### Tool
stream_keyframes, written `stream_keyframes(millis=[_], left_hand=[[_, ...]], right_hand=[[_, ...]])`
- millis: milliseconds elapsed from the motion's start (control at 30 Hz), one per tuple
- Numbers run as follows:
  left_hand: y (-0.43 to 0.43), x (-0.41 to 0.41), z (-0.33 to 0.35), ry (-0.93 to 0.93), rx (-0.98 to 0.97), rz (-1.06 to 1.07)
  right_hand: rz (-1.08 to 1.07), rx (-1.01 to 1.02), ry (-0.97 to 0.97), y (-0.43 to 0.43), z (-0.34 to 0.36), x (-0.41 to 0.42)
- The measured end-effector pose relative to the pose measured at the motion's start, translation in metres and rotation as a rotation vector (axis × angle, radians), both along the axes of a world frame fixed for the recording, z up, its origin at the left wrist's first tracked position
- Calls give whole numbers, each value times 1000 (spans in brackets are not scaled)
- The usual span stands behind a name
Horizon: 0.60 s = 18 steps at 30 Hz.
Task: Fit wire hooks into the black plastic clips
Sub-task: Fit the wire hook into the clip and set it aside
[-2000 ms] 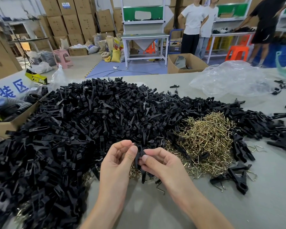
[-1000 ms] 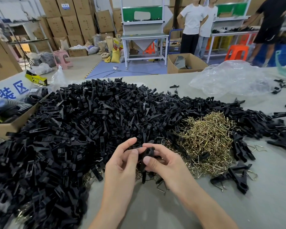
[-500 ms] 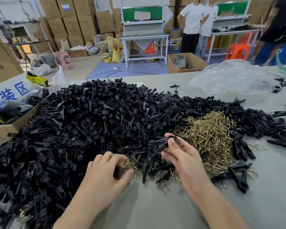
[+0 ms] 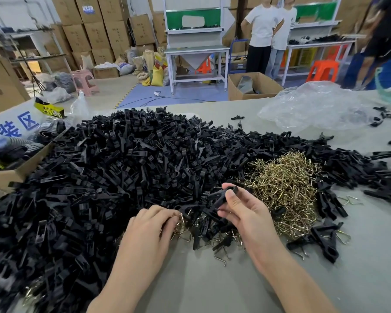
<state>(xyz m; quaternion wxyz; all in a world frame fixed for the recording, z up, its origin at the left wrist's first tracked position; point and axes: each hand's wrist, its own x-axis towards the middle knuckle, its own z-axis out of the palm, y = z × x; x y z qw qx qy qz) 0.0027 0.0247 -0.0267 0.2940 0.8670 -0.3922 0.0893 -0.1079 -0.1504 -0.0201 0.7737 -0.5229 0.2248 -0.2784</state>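
Forearms cut off by the bottom edge, a worker reaches over a grey table (image 4: 212, 288). A single bent hook (image 4: 221, 261) lies on the bare surface just nearer than the hands. The left hand (image 4: 148, 227) lies palm down with its fingers curled into a small tangle of brass-coloured wire hooks (image 4: 183, 223). Its fingertips are buried among them, so it cannot be told whether it has caught one. The right hand (image 4: 243, 213), just beside it, pinches a black plastic clip (image 4: 222, 195) between thumb and forefinger above the heap, the other fingers loosely bent.

To the right of the right hand sit a few clips with wire already fitted (image 4: 325, 239), and beyond its fingertips rises a glinting mound of hooks (image 4: 284, 188). To the left of the left hand and beyond it, a heap of matte black clips (image 4: 111, 168) runs out of frame. Past that heap, an open cardboard box (image 4: 7, 177) holds dark ribbed items too shadowed to name.

Far beyond the right hand lies a crumpled clear plastic bag (image 4: 314, 107). Off the table, an open carton (image 4: 239, 92) on the floor holds dark, unclear pieces. Behind it stand a white workbench (image 4: 196, 49), stacked brown cartons (image 4: 95, 30) and two people in white shirts (image 4: 263, 26), their heads cut off by the top edge.
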Motion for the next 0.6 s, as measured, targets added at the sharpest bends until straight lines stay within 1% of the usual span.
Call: stream_keyframes(millis=[100, 200, 300, 400, 600], left_hand=[[-1, -2, 1, 22, -33, 22], [-3, -6, 3, 94, -65, 26], [-4, -8, 4, 198, -201, 72], [-5, -9, 5, 258, -299, 96], [-6, -9, 2, 120, -219, -22]], right_hand=[[23, 17, -20, 0, 2, 1], [74, 36, -51, 1, 3, 1], [125, 25, -64, 3, 2, 1], [145, 18, -75, 4, 2, 2], [146, 1, -70, 3, 0, 1]])
